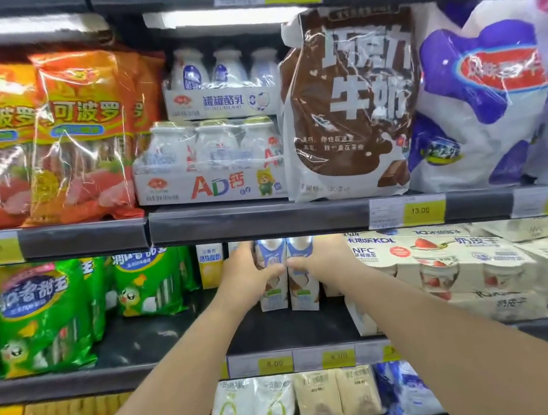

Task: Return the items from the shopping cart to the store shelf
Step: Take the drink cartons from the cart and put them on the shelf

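Both grips are closed around a pair of cartons standing side by side on the middle shelf (177,333). Left hand (246,276) wraps the left carton (273,293) from its outer side, fingers curled across the front and thumb reaching toward the middle. Right hand (321,263) does the same on the right carton (305,289), its fingers meeting the left hand's near the seam between the two. The cartons are upright, touching each other, white and pale blue with gabled tops and a brownish picture low on the front; their bases sit on the dark shelf surface, well back from the front edge. Just left of them stands a yellow-and-white carton (211,266). Green snack bags (42,315) fill the shelf's left part, and cream multipacks of yoghurt cups (462,263) are stacked just to the right. On the shelf above, a brown-and-white milk bag (352,101) leans beside packs of small white bottles (211,159).
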### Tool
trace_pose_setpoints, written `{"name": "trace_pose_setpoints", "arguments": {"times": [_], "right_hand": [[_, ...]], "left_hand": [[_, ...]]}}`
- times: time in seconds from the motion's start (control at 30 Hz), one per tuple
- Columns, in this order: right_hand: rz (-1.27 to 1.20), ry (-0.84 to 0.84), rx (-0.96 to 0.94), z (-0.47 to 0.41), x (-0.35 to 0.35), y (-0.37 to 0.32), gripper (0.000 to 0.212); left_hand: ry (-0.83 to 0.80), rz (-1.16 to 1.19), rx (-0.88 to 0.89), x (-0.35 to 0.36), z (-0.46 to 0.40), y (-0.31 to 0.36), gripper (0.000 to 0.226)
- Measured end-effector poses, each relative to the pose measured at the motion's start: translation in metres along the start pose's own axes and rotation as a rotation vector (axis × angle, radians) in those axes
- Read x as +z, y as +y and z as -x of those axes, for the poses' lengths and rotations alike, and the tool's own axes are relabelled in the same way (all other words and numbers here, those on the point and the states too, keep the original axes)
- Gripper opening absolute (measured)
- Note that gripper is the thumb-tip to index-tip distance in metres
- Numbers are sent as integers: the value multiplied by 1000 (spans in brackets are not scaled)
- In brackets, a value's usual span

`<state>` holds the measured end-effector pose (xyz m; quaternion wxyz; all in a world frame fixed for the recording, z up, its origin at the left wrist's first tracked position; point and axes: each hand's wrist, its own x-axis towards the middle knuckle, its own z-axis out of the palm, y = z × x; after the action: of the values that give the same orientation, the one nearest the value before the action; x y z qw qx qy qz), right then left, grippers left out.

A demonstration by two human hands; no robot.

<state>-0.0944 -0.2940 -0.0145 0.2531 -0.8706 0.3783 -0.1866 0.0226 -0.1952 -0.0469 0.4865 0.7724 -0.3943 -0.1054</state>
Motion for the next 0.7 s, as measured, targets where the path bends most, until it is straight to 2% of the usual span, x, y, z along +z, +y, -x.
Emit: {"name": "trace_pose_setpoints", "arguments": {"times": [0.1, 0.3, 0.53, 0.7], "right_hand": [[112, 42, 17, 2, -1, -4, 50], [92, -44, -37, 1, -7, -5, 35], [56, 35, -53, 2, -4, 3, 37], [20, 49, -48, 6, -4, 2, 25]], "left_hand": [[-64, -83, 7, 1, 0, -6, 40], [-50, -113, -9, 8, -5, -3, 42], [-30, -162, -19, 11, -7, -7, 43], [-19, -180, -34, 13, -6, -4, 44]]}}
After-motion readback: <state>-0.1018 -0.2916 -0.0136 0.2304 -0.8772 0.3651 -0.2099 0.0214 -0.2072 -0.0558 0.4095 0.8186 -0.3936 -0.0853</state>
